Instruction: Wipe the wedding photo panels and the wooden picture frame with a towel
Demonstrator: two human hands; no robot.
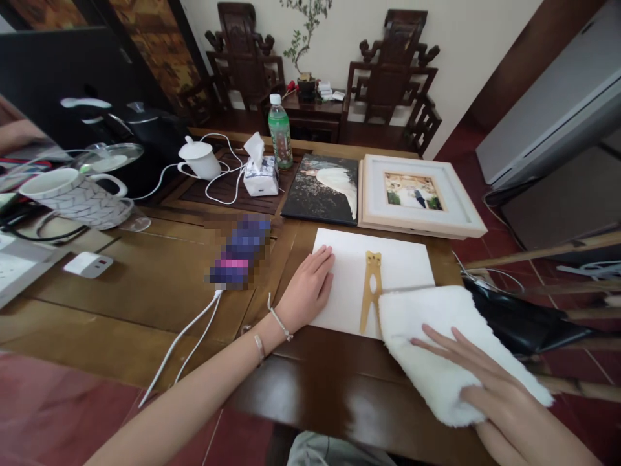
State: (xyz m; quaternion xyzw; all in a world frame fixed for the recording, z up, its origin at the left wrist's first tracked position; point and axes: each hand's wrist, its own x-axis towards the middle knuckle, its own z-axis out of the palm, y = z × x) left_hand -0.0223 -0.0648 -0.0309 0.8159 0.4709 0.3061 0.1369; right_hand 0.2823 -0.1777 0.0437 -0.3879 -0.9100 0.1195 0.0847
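My left hand [308, 285] rests flat on the left edge of a white board [344, 275], fingers stretched out and holding nothing. On the board lies a flat yellow piece [372, 285] with two narrow legs and a small animal-like head; one leg partly meets a cloth's edge. That fluffy white cloth [427, 307] covers the board's lower right corner and reaches past it to the right. My right hand [490, 375] is on the cloth, fingers extended over its top and the thumb side bunching it.
A black picture panel [320, 188] and a framed picture [460, 194] lie behind the board. Left are a phone [240, 249] on a white cable, a tissue box [261, 176], a bottle [280, 133], a lidded cup [200, 158] and a patterned mug [72, 197]. Another person's arm [19, 133] shows far left.
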